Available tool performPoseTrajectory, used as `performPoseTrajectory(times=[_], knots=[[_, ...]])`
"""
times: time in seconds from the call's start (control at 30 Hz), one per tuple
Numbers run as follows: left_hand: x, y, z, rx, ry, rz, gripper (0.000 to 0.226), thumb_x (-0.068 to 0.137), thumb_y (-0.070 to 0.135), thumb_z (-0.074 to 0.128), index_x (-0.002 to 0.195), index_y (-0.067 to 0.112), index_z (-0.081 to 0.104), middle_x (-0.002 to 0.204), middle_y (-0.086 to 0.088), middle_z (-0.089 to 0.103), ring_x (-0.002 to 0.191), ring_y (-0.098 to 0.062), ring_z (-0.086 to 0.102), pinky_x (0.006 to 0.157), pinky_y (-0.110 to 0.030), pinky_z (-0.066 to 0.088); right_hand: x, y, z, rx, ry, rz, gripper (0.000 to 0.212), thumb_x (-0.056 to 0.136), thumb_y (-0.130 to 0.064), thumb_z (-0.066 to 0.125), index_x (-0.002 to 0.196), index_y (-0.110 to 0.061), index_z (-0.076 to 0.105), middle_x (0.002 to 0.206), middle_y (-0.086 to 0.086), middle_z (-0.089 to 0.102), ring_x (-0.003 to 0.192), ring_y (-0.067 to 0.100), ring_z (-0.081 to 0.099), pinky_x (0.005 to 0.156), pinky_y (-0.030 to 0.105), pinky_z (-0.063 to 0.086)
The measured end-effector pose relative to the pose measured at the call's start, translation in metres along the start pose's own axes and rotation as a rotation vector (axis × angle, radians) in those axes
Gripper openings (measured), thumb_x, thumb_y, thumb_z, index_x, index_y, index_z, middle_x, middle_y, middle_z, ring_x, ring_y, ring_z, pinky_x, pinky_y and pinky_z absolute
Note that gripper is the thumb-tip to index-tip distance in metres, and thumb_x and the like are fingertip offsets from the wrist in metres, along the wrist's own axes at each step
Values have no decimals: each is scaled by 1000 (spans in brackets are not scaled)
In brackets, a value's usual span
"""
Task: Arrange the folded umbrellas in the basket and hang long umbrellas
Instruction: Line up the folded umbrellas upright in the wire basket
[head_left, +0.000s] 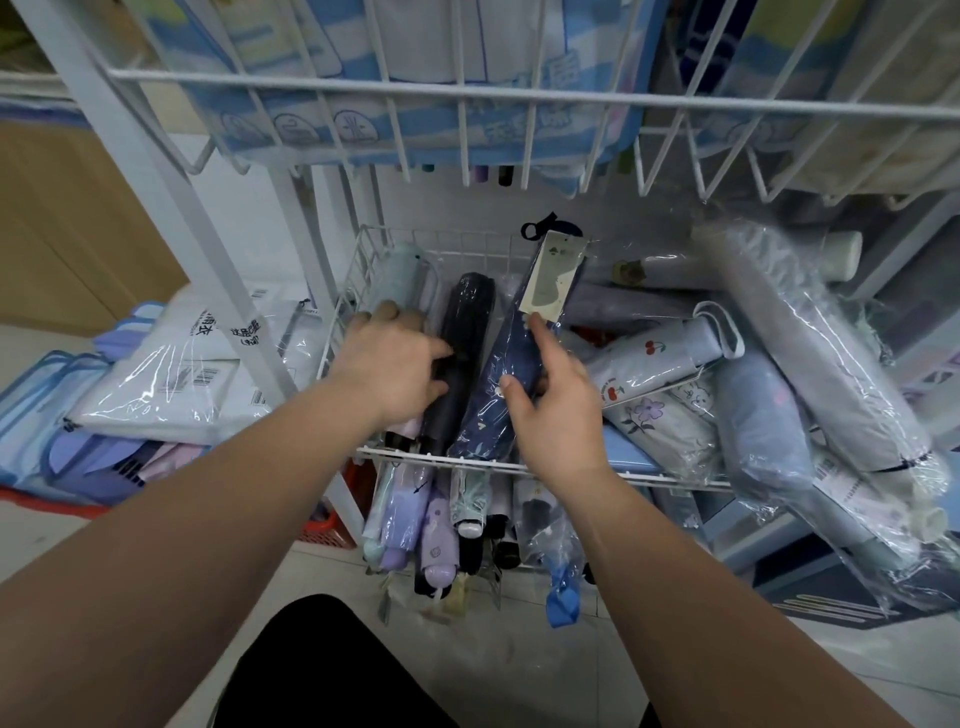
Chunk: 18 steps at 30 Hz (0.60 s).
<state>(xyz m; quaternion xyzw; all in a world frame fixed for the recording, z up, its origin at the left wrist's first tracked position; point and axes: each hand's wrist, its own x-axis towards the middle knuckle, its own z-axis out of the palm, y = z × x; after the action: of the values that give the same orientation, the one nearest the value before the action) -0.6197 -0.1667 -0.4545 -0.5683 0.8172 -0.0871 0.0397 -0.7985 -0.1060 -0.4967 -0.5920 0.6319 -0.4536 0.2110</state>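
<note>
A white wire basket (441, 457) on a rack holds folded umbrellas. At its left lie a pale blue umbrella (408, 270) and a black umbrella (462, 332), side by side. My left hand (389, 364) rests on these two, fingers curled over the pale one and thumb against the black one. My right hand (550, 400) grips a navy folded umbrella (509, 384) in clear wrap with a card tag, laid beside the black one. To the right, several wrapped umbrellas, one with a cherry print (649, 358), lie in a loose heap.
An upper wire basket (467, 93) with blue packaged goods hangs right above. Below the basket more folded umbrellas (436, 525) stick out of a lower tier. Packaged raincoats (171, 374) are stacked on the left by the white rack post (182, 208).
</note>
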Motion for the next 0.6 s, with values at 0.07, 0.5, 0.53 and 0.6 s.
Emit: performPoseTrajectory(times=[0.07,0.5,0.53,0.6], knots=[[-6,-19,-1,45,-31,-30,64,80,65,63,140,49,49,152,-1,39,141,-35,29,115,-56,25,-1,-1,0,8,-7,2,70,94,-20,66,153,-37,33,127,4,55,102,27,61,101,40,48],[-12,-45,13,-503,10,-222,72,88,8,62,155,21,36,164,-12,28,147,-33,35,115,-42,38,41,-43,10,-77,-122,-49,72,91,-17,67,153,-32,34,140,9,58,120,23,59,104,24,43],[-13,-46,13,-531,23,-228,72,88,7,63,154,22,38,163,-11,29,147,-31,34,116,-41,36,49,-46,12,-98,-183,-60,74,90,-17,69,154,-30,33,146,5,53,127,21,55,101,19,40],[-14,-46,14,-580,59,-238,71,88,6,63,153,21,40,163,-9,31,148,-29,34,117,-38,33,60,-46,21,-125,-300,-42,78,88,-16,72,155,-29,33,152,0,47,130,18,53,95,14,39]])
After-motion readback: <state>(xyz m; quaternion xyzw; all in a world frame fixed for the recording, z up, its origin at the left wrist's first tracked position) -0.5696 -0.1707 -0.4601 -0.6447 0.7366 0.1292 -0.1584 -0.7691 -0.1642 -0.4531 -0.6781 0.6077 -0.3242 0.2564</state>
